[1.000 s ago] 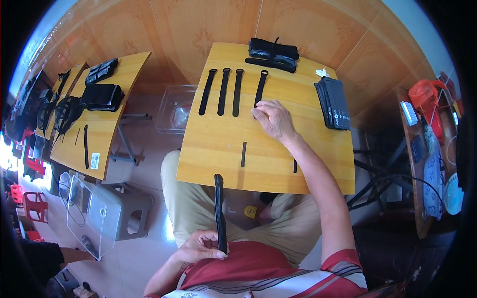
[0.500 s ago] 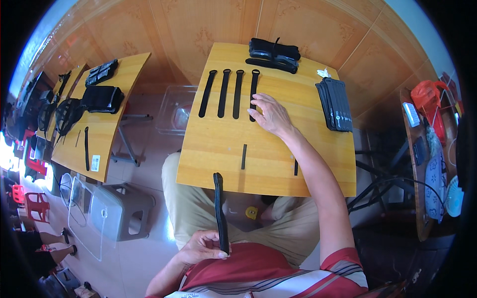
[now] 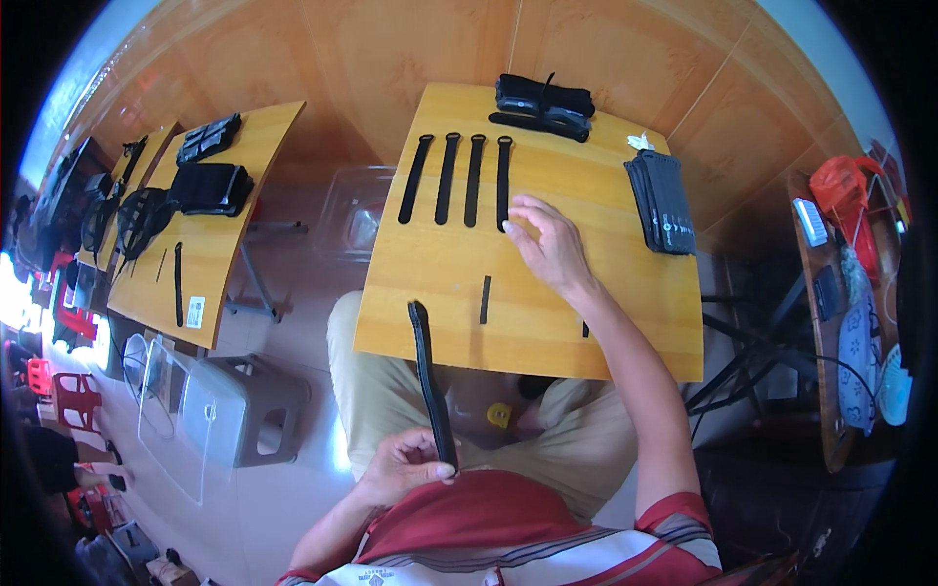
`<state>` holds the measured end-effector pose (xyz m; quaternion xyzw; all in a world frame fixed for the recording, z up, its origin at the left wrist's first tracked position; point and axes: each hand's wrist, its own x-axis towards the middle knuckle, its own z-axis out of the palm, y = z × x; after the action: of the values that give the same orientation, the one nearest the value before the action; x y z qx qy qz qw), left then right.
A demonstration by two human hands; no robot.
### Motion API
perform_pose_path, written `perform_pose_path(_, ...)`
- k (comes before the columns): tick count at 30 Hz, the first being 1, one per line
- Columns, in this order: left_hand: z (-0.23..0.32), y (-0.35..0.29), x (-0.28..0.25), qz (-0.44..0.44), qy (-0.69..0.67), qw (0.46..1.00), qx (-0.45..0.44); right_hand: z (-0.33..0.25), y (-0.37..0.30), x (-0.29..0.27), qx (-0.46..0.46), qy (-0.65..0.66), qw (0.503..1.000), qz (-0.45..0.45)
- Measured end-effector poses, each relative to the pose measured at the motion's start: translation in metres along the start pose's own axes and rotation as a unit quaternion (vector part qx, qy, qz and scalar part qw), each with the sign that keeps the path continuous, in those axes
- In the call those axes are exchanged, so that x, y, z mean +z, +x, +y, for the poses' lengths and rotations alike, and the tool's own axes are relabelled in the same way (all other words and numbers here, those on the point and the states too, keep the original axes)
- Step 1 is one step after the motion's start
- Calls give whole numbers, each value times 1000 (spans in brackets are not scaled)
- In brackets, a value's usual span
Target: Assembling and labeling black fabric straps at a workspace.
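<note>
Head camera is set at the wearer's head, facing steeply down and forward. The shirt (image 3: 469, 518) is nearest, at lower edge; table (image 3: 420, 283) close, mid-frame; wall (image 3: 410, 49) beyond. Fisheye bends straight edges; far-left glare possibly obscures detail.

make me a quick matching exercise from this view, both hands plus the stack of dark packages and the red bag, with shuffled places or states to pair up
Column 1
1. left hand
2. right hand
3. stack of dark packages
4. red bag

Column 2
A. near the right edge of the yellow table
B. beside the lower end of the rightmost strap in the row of four
C. at the brown side table on the far right
D. closed on the lower end of a long black strip

Pairs: 1-D, 2-B, 3-A, 4-C
</note>
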<state>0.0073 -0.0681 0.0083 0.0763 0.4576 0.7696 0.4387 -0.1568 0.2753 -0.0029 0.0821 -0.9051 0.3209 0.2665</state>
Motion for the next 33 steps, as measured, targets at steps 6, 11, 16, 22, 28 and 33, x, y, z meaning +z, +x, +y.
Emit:
perform_pose_path(6,14,21,8,83,12,994,66,-119,-75,-40,73,292,940,-160)
perform_pose_path(11,26,39,22,74,-11,989,125,-147,-114,-35,10,369,919,-137)
perform_pose_path(16,22,44,29,63,-73,987,129,-154,-120,-40,-30,351,929,-108)
perform_pose_path(22,20,35,35,60,-40,990,118,-151,-133,-44,-52,299,950,-75)
perform_pose_path(28,18,34,36,61,-61,992,96,-146,-139,-41,-88,266,958,-52)
perform_pose_path(33,14,33,37,60,-78,991,91,-144,-142,-42,-81,292,951,-67)
